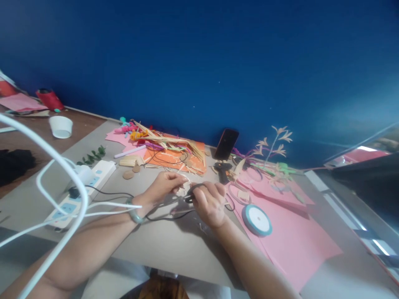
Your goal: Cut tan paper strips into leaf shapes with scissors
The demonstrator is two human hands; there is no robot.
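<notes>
Above the middle of the table, my left hand [166, 185] is closed in a pinch on a thin pale strip [186, 177]. Close beside it on the right, my right hand [210, 202] wraps round a pair of scissors with dark handles [190, 194]. Their grey blades point left, below my left fingers. Small pale pieces lie under my hands, partly hidden. A black cord [170, 218] runs across the table beneath both wrists.
A power strip [104, 169] and looping white cables [73, 178] are at left. Behind lie dried strips on orange paper [166, 157]. A phone [226, 144] leans on the blue wall. At right, a ribbon roll [257, 220] rests on pink paper [299, 245] near a pale flower stem [271, 143].
</notes>
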